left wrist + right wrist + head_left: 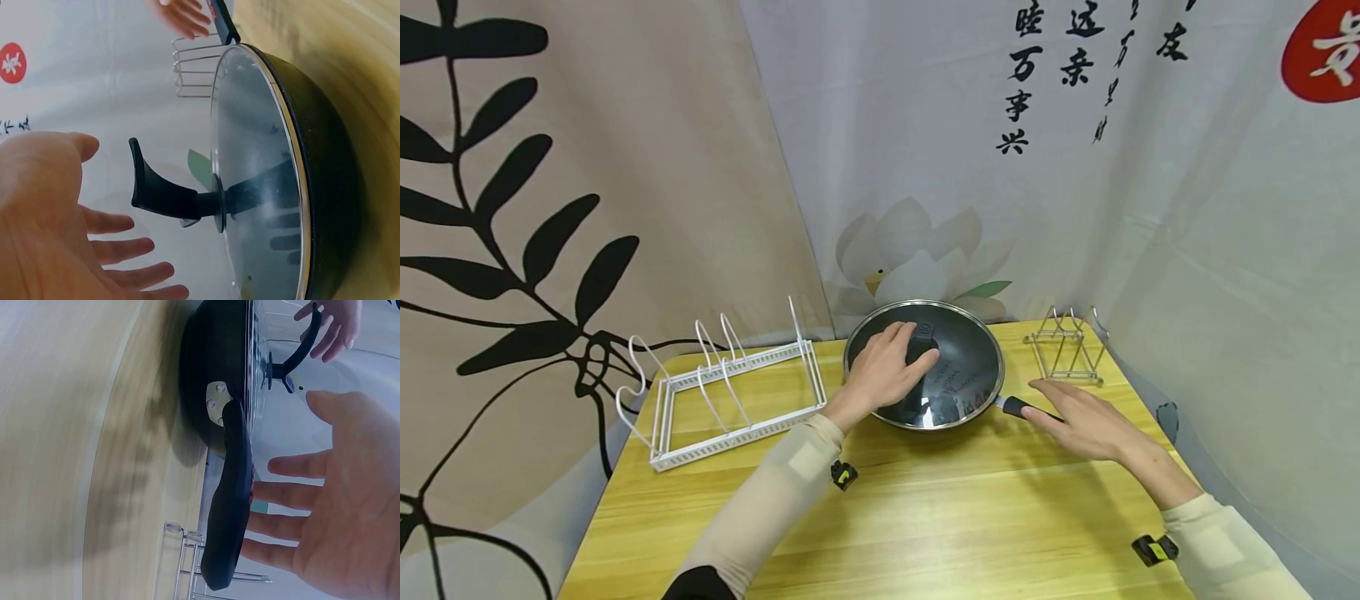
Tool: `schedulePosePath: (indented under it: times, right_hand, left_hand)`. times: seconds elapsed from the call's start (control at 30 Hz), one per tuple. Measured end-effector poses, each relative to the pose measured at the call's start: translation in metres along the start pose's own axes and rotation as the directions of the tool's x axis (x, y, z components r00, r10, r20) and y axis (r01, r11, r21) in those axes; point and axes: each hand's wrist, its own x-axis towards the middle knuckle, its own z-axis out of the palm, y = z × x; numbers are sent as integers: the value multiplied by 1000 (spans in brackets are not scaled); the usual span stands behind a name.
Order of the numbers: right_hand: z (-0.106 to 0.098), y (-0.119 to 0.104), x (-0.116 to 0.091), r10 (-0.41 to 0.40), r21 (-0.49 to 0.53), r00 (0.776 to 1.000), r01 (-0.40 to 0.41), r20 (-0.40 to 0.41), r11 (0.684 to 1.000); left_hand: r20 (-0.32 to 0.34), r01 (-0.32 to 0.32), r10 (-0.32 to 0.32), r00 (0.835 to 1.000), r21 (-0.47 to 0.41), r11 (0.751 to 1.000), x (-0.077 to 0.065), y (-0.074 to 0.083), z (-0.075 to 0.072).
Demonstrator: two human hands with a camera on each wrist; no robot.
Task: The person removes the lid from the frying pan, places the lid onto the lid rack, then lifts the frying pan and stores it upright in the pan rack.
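A black frying pan (331, 187) with a glass lid (962, 375) stands toward the back of the table. The lid's black handle (165, 194) rises and curves over to one side. Beside that handle is my left hand (883, 367), its fingers spread and a gap showing in the left wrist view. My right hand (1086, 425) hovers above the pan's long black handle (228, 500), which points right. In the right wrist view its straight fingers (287, 495) reach just past the handle, and the palm is apart from it.
A white rack (737, 433) with upright wire loops stands at the table's left. A small metal wire rack (1066, 346) is at the back right corner. Printed curtains (887, 125) hang close behind the wooden table (925, 525).
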Motion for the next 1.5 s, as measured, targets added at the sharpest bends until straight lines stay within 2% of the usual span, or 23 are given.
schedulePosePath:
  times: [0.33,0.8,1.17,1.5]
  right_hand:
    - [2,4,0,15,40,999,-17,50,999]
    - [7,5,-1,4,76,997,-9,75,997]
    - [9,7,1,25,135,991,-43,134,990]
    - [13,9,0,45,149,989,-66,138,987]
  left_hand:
    - [20,70,-70,997,-2,998,10,7,6]
    - [49,182,-181,982,-21,983,18,21,13]
    - [65,185,-183,981,-14,983,25,24,24]
    - [85,211,-209,974,-11,977,28,30,27]
